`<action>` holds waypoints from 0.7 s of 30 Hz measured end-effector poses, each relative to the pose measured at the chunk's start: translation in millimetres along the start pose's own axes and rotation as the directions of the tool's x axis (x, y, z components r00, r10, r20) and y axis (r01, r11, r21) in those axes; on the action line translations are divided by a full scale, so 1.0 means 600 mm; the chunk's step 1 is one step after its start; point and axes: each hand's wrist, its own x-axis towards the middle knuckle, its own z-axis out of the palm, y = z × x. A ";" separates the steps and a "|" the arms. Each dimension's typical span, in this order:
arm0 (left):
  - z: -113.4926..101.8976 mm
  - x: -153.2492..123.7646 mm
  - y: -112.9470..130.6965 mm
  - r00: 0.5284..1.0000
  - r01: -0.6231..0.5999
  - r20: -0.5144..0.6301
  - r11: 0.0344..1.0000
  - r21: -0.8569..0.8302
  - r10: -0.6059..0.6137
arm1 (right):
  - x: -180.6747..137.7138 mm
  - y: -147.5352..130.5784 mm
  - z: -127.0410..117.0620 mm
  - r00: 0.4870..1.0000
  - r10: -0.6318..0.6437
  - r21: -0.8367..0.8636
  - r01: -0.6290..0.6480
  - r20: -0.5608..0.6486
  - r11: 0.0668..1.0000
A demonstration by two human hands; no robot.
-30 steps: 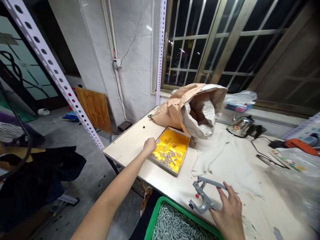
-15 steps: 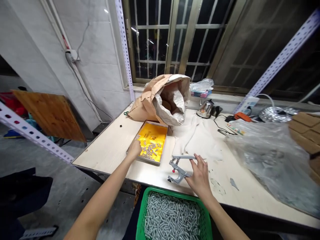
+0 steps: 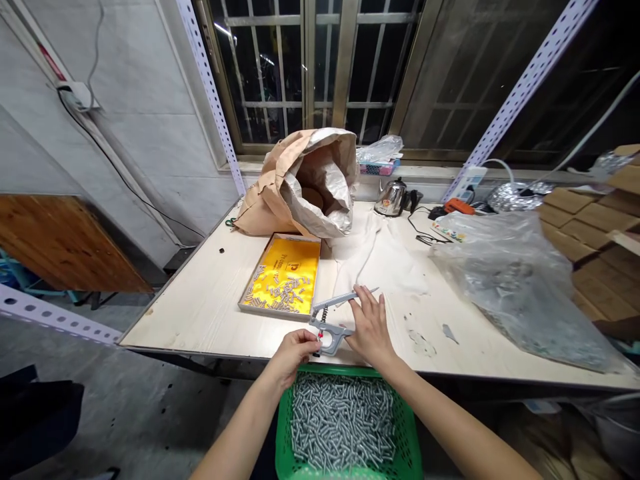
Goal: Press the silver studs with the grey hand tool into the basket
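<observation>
My right hand is closed around the handles of a grey hand press tool with a spring and a red tip, held at the table's front edge. At the tool's jaw end, my left hand pinches with thumb and fingertips; a small metal piece there is too small to make out. Left of the tool lies a shallow box lined in yellow, with many small metal pieces scattered inside. Below both hands, a green basket is full of small silvery metal parts.
A large paper sack lies open behind the box. White cloth covers the table's middle. A kettle, an orange-handled item, a clear plastic bag and stacked cardboard stand to the right.
My left hand has moved from the yellow-lined box to the tool's jaw end. The tool has shifted left and tilted in my right hand. The view has turned slightly right.
</observation>
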 end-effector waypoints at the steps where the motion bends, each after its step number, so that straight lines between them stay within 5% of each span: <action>1: 0.000 0.001 -0.003 1.000 0.012 0.002 1.000 -0.005 -0.012 | -0.002 -0.002 0.001 1.000 0.005 0.001 -0.005 0.006 1.000; 21: 0.005 -0.005 -0.010 0.997 0.081 -0.013 0.985 0.154 -0.080 | -0.021 -0.009 -0.001 0.995 0.008 0.002 -0.008 0.099 1.000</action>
